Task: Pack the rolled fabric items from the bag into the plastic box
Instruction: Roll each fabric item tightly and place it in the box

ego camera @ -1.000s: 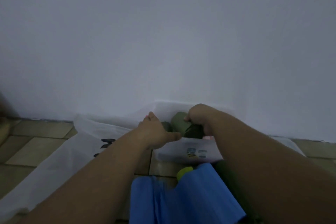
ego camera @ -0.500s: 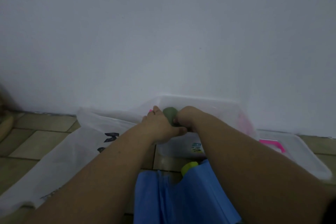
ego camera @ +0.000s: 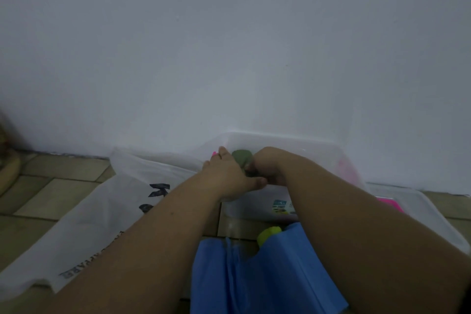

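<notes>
Pale wall and tiled floor set the scene, with the plastic box pushed against the foot of that wall. Inside the box, toward its left end, sits a green roll, and both hands are on it. The right hand is curled round the roll's right side, gripping it. The left hand lies against its left side, fingers straight and thumb stretched out, holding nothing itself.

I take this as the settling step: the roll is being tucked down into the box (what lies beneath it I cannot see, as the hands cover it). Next, I judge, both hands must let go and reach for the blue bag just in front of the box, where a yellow-green roll pokes from its mouth.

Left of the box lies a white printed sheet. Right of the box lies a clear lid with a pink patch. A small label sits on the box's near wall.

A second ago two darker rolls showed between the hands. Now only one rounded green end shows, the hands are closer together, and more of the box's far rim and the lid have come into view.
</notes>
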